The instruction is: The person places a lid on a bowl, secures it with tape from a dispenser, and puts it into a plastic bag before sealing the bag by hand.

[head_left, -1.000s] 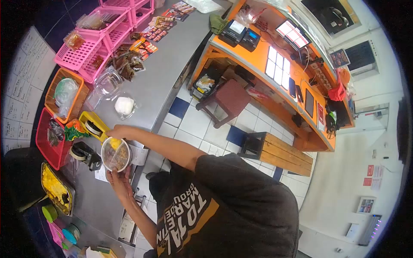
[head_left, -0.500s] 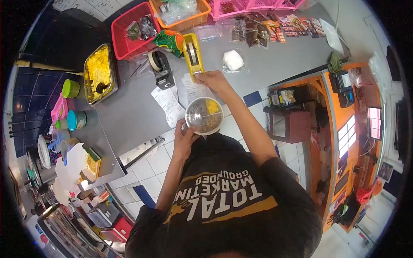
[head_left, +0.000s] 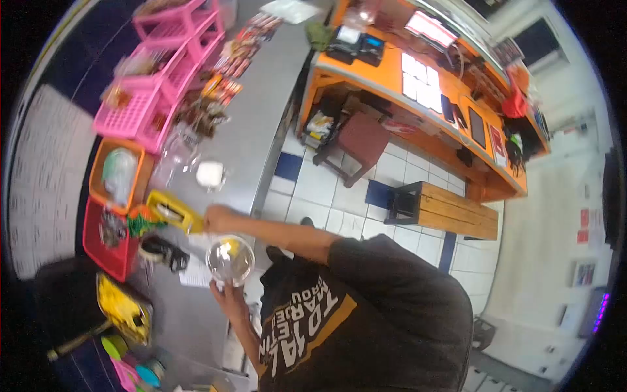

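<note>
While the bowl (head_left: 230, 260) is held, dispensers (head_left: 175, 212) sit near.

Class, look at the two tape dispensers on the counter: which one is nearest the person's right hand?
The yellow tape dispenser: the right hand is right at its end, while the black tape dispenser lies farther off.

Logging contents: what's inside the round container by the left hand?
Yellow food shows in the round container. The rest is too blurred to identify; anything beneath the surface is covered.
</note>
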Action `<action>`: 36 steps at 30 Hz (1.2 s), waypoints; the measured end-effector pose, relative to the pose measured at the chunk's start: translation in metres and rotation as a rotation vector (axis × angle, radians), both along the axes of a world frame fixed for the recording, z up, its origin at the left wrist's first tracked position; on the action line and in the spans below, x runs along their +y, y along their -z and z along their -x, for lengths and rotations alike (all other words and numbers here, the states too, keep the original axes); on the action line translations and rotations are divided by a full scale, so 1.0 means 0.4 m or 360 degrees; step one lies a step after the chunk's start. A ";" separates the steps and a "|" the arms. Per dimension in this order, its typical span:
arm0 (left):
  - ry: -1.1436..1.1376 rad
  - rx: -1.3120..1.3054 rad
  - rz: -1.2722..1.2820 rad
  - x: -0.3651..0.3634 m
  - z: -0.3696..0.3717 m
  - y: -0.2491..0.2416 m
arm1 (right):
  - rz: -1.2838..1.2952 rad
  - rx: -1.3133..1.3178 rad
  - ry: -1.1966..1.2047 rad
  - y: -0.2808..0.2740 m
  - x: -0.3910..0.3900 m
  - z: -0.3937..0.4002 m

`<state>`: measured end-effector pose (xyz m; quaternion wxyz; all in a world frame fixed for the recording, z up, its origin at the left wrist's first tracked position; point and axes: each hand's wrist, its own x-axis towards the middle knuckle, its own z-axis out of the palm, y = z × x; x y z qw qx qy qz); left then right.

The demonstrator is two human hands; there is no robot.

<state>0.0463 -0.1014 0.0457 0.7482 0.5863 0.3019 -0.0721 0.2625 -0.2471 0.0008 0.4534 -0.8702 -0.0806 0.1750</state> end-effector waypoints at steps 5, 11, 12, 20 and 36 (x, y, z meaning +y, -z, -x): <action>0.0318 -0.0155 0.0188 -0.065 -0.055 -0.164 | 0.0254 -0.0966 -0.1198 0.194 -0.171 0.037; 0.0915 -0.0128 0.0184 -0.341 -0.219 -0.222 | -0.1656 0.1310 0.0331 -0.024 -0.603 0.206; 0.1017 -0.0144 0.0158 -0.411 -0.251 -0.233 | -0.1618 0.1229 0.0420 -0.047 -0.682 0.217; 0.1384 -0.0094 0.0212 -0.991 -0.404 -0.191 | -0.1515 0.1052 0.0653 -0.159 -1.306 0.232; 0.1352 0.0065 0.0585 -1.452 -0.493 -0.128 | 0.1474 -0.0523 0.1506 0.065 -2.105 0.135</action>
